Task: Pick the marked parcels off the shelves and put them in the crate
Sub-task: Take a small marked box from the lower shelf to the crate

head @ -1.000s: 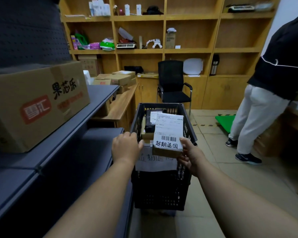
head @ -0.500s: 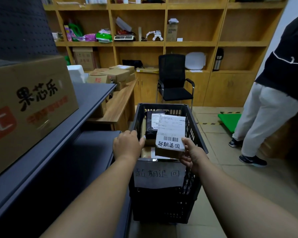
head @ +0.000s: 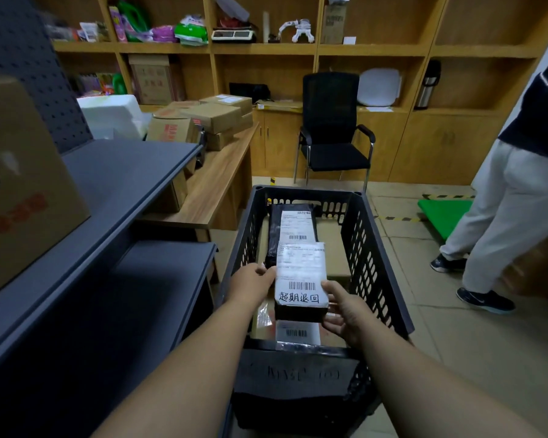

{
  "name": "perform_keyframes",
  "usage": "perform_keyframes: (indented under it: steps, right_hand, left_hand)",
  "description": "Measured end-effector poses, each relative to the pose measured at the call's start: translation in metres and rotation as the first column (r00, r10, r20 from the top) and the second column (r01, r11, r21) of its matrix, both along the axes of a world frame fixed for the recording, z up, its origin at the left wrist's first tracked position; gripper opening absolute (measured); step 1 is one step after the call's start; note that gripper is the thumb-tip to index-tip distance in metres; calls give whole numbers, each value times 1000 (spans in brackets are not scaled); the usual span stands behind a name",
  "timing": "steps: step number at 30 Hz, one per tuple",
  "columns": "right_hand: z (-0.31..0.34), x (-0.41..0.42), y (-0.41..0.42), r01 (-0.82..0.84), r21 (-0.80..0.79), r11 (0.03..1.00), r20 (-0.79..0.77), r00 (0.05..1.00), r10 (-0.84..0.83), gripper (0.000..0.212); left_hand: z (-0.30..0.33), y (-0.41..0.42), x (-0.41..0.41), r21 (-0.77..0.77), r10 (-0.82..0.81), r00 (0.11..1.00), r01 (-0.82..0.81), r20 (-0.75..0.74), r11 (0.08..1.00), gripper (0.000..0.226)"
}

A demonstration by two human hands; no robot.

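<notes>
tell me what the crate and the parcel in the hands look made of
Crate: dark moulded plastic by the look, matte, with rows of slotted holes in its walls. Parcel: a dark wrapped box under a white paper label; the wrap looks like plastic film, though that is uncertain.

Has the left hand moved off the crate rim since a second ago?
Yes. The left hand has left the crate rim, moving inward over the crate to touch the labelled parcel.

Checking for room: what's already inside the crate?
In the crate: a black labelled bag, brown boxes and a barcoded parcel. The held parcel hides the rest.
</notes>
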State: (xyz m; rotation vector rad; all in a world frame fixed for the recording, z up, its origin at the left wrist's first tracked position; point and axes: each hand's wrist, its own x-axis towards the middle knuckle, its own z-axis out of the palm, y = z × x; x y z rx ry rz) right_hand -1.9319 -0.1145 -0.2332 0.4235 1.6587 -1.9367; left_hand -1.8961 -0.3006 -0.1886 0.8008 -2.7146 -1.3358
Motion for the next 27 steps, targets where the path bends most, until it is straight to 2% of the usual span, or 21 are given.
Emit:
perform_keyframes:
  steps: [4,8,13,18,27]
  right_hand:
    - [-13,-9,-9,-100,23,995,67,993,98,26]
    - [-23,-21,-10,-172,10,985,130,977,169,24]
    - [-34,-38,-10,-306,68,950,244,928,281,27]
    - [-46,-58,-3,-466,89,880,380,833,402,33]
    - [-61,-76,-4,-619,83,781,442,725,528,22]
  left_hand:
    - [-14,-2,-7,296,51,998,-60,40,953,25]
    - [-27,-4,-16,455,84,987,-137,135,880,19]
    - [-50,-6,-29,476,99,971,-194,217,858,11]
    - [-67,-8,-41,458,69,954,-203,293,865,14]
    - [-65,-11,-45,531,-22,926,-197,378,824,12]
